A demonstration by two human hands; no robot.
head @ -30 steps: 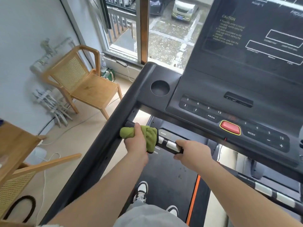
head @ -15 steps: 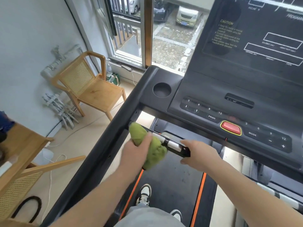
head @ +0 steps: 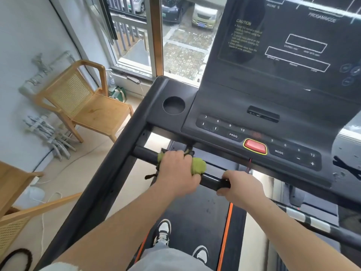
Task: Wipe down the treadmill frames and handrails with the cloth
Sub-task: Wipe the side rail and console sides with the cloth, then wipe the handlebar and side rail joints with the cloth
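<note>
My left hand [head: 176, 172] is wrapped around the black front handrail [head: 145, 152] of the treadmill, pressing a green cloth [head: 199, 166] against the bar; the cloth shows on both sides of my fingers. Just to its right, my right hand [head: 239, 185] grips the same bar bare, about a hand's width away. The black side frame [head: 109, 173] runs down to the lower left from the console [head: 244, 118].
A wooden chair [head: 88, 106] stands by the wall on the left, with pipes and cables on the floor beside it. A wooden table edge [head: 11, 184] and another chair are at the lower left. My shoes stand on the treadmill belt [head: 189, 218] below.
My left hand has slid the green cloth rightward along the handrail, away from the side frame and closer to my right hand. The cloth now covers the silver sensor section.
</note>
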